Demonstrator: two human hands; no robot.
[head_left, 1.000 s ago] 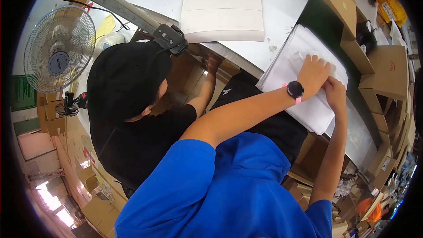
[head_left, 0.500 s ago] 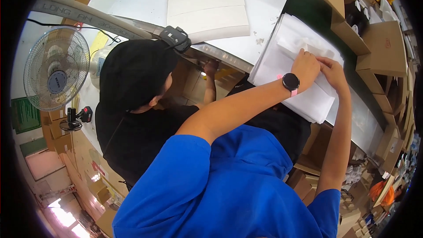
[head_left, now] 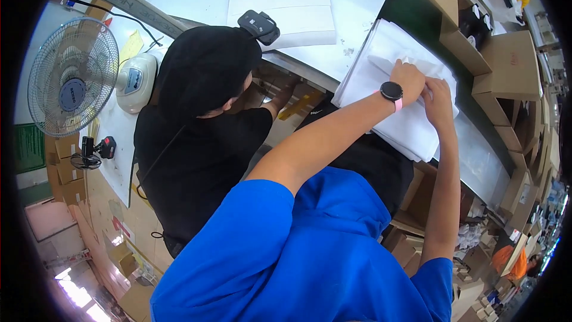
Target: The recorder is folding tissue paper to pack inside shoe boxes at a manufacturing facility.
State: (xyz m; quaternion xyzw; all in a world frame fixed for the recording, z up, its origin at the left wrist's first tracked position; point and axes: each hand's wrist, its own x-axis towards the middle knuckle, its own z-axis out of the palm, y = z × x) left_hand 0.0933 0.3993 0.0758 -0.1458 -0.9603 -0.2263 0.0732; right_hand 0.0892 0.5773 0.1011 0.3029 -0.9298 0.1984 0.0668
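Note:
A stack of thin white paper sheets (head_left: 407, 135) lies tilted on the table edge in front of me, with loose, crumpled white paper (head_left: 440, 70) raised on top. My left hand (head_left: 408, 81), wearing a black-faced watch (head_left: 391, 90) with a pink strap, is closed on this paper with curled fingers. Right beside it, my right hand (head_left: 438, 100) pinches the same paper, fingertips close to the left hand. The exact fold between the fingertips is partly hidden by the hands.
At my left a person in black (head_left: 196, 155) leans toward the space under the table. A thick stack of cream sheets (head_left: 283, 18) lies on the white table (head_left: 360, 0). A fan (head_left: 72, 77) stands far left. Open cardboard boxes (head_left: 509, 68) line the right side.
The view has shifted slightly. Both hands remain together on the paper, the right hand a little lower against the left. The person in black has raised the arm or leaned slightly.

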